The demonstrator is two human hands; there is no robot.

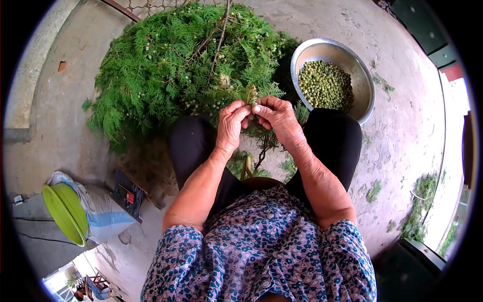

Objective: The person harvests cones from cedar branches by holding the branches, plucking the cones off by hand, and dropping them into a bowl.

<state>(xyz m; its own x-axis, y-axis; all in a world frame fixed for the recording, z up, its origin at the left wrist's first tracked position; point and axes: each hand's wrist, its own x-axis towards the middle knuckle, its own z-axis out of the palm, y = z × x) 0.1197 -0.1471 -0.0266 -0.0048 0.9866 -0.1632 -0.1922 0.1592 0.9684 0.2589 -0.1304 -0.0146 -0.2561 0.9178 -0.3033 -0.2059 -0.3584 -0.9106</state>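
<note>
Both hands meet above the knees, at the near edge of a large heap of green branches (pixel 156 70). My left hand (pixel 233 121) has its fingers pinched on a small green sprig (pixel 252 94). Close beside it, my right hand (pixel 276 117) is closed on the same sprig with thumb and fingertips. A dark twig with leaves hangs below the hands. To the right of the heap stands a metal bowl (pixel 369 85) with many small round green cones (pixel 326 84) in it.
A bright green basin (pixel 65 214) leans against a white and blue sack (pixel 106 214) at the lower left. Leafy scraps (pixel 420 206) lie on the concrete floor (pixel 397 136) at the right. Dark-clothed knees flank the hands.
</note>
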